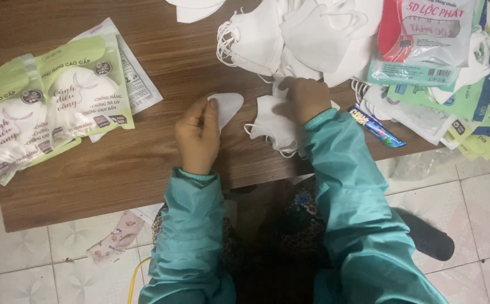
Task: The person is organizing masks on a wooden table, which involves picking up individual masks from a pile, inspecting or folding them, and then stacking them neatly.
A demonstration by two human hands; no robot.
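Note:
My left hand (pixel 198 134) pinches a small white folded face mask (pixel 228 107) by its edge, just above the brown wooden table (pixel 115 174). My right hand (pixel 306 98) rests fingers-down on a small stack of white masks (pixel 270 126) with ear loops, right beside the left one. Both arms wear teal jacket sleeves. A large loose pile of white masks (pixel 290 36) lies just beyond my hands at the table's far side.
Filled green-and-white mask packets (pixel 48 101) lie at the left. A heap of empty printed packets (pixel 453 73) covers the right end. A small blue sachet (pixel 377 126) lies near my right wrist. Tiled floor with a scrap of wrapper (pixel 115 239) shows below.

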